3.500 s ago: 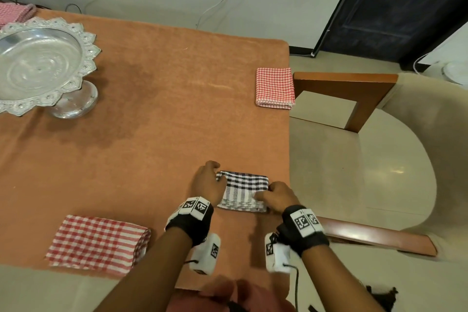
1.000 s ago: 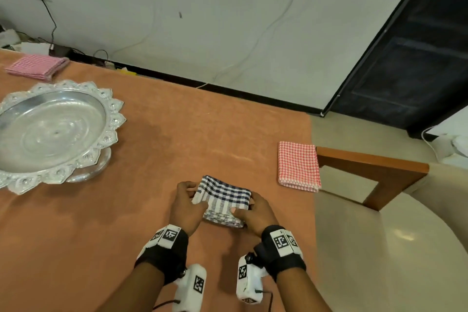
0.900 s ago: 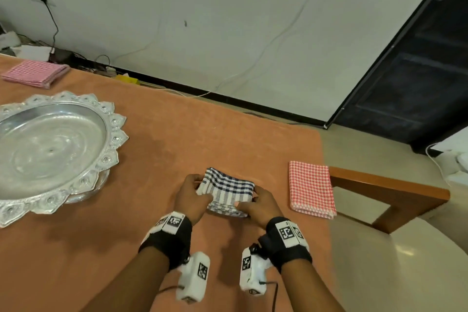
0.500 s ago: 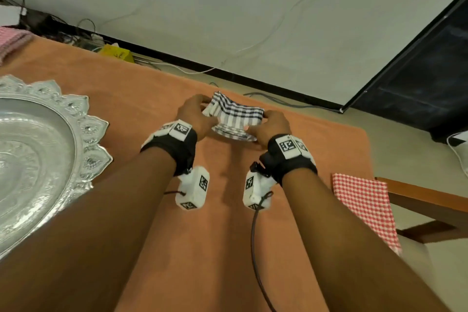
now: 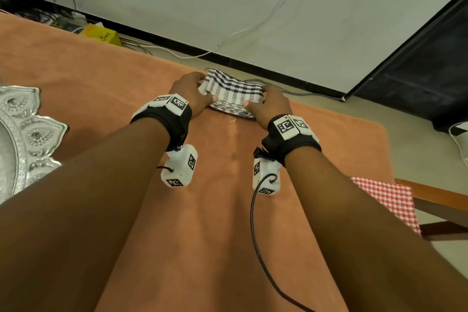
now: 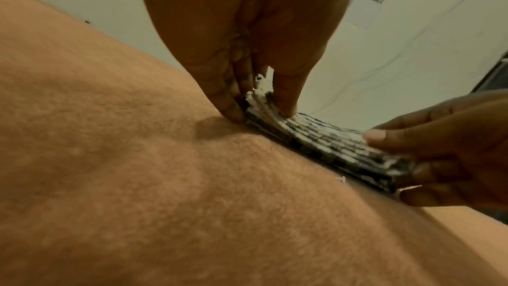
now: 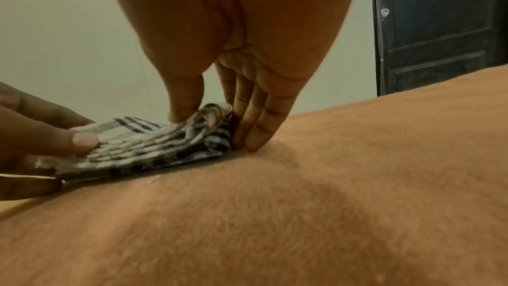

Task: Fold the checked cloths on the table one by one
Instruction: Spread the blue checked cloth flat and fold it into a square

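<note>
A folded black-and-white checked cloth sits at the far edge of the orange table, held from both sides with my arms stretched out. My left hand pinches its left end, thumb on top and fingers beneath. My right hand pinches the right end the same way. In both wrist views the cloth lies touching or just above the tabletop, its stacked layers showing along the near edge.
A folded red-and-white checked cloth lies at the table's right edge, beside a wooden chair frame. An ornate silver tray stands at the left. Beyond the far edge are cables, a yellow box and a dark door.
Both hands have carried the folded black-and-white cloth away from me, from the near middle of the table to its far edge. The head view has tilted to follow.
</note>
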The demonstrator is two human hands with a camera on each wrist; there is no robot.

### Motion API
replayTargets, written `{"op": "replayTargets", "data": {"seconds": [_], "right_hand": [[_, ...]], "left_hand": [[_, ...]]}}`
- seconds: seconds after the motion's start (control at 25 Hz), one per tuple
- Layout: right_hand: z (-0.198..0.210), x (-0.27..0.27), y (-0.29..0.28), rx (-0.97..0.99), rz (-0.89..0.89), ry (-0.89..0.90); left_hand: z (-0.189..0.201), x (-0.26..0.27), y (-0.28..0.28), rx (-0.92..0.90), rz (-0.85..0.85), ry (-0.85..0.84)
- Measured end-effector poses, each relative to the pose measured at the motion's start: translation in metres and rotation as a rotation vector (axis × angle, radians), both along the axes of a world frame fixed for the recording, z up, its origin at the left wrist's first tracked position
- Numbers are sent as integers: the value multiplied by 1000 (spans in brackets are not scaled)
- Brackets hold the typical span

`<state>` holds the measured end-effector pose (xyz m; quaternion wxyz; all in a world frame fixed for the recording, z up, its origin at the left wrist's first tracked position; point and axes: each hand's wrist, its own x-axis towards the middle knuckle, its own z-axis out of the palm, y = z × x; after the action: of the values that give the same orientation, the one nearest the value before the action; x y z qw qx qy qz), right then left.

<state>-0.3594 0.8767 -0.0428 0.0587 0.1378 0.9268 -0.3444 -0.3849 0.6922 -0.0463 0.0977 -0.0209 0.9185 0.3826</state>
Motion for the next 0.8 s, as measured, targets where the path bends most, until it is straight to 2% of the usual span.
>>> {"op": "replayTargets", "data": {"seconds": [0.12, 0.2, 0.32, 0.4, 0.52, 0.64, 0.72, 0.8], "right_hand": [[9, 19, 2, -72, -18, -23], [14, 43, 7, -84, -31, -42], [12, 96, 18, -85, -15, -78], [11, 134, 26, -41, 15, -81], [25, 191, 60, 88, -46, 66], [38, 241, 115, 135, -340, 186], [39, 269, 151, 160, -509, 129], [33, 292, 181, 159, -575, -9]], "left_hand": [[8, 17, -2, -6, 92, 12], [17, 40, 6, -89, 142, 119], [25, 94, 47, -126, 102, 260], [27, 136, 81, -55, 45, 247], [25, 201, 137, 127, -8, 89], [15, 252, 180, 220, -87, -89], [13, 272, 200, 283, -120, -238], [16, 282, 216, 300, -135, -318]]}}
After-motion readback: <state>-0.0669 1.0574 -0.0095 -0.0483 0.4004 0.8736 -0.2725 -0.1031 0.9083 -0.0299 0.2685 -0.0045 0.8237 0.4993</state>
